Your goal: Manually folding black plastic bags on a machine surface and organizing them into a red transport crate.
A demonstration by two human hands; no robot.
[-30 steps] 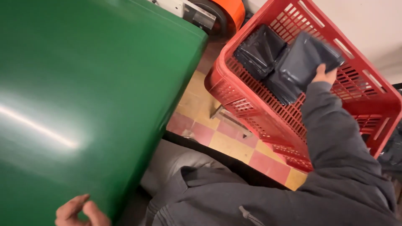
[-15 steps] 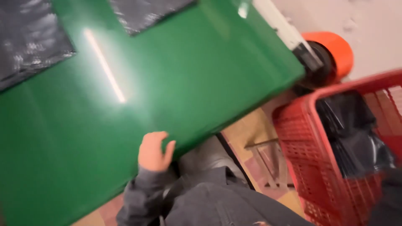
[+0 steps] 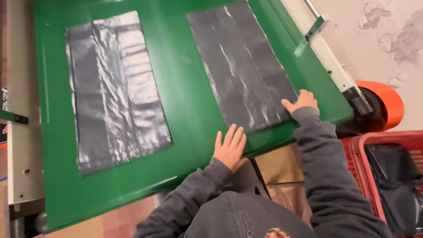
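Note:
Two flat black plastic bags lie on a green conveyor belt [image 3: 185, 110]. The right bag [image 3: 244, 66] has its near edge at the belt's front. My left hand [image 3: 230, 147] lies flat with fingers spread on the belt at that bag's near left corner. My right hand [image 3: 302, 100] rests on the bag's near right corner, fingers curled down on the film. The left bag [image 3: 114, 88] lies apart, untouched. Both arms wear dark grey sleeves.
A red plastic basket [image 3: 357, 154] holding folded black bags stands at the lower right. An orange roller end [image 3: 383, 103] sits beyond the belt's right corner. White machine rails run along the left side [image 3: 20, 88] and the right side [image 3: 326, 48]. Tiled floor lies below.
The view swung from the red basket up to the belt. My right hand left the basket and came onto the right bag. My left hand moved from the belt's edge to the bag's corner.

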